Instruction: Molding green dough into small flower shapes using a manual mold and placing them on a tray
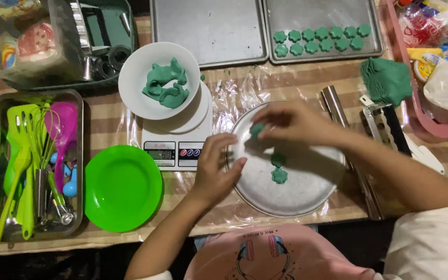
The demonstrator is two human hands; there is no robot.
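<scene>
Two hands meet over a round metal plate [296, 199] near the middle of the counter [286, 83] in the head view. The right hand [296, 122] pinches a small green dough piece [256, 129] between its fingertips, held just above the plate's upper left part. The left hand [216, 166] rests on the plate's left rim, fingers loosely curled and grasping nothing. Two flower-shaped dough cutouts [279, 175] lie on the plate just below the right hand.

To the left, a white bowl of green dough scraps [166, 85] sits on a kitchen scale [175, 150], close beside the left hand. A bright green plate [123, 186] lies further left, next to a metal tray of utensils [32, 166] (spatulas, a whisk, spoons). Behind the plate, across the counter, are two baking sheets; the right one [322, 52] carries two rows of green flower cutouts. A metal rolling pin [338, 109] passes under the right forearm, and a lump of green dough [387, 78] sits near a pink basket [436, 127] at the right edge.
</scene>
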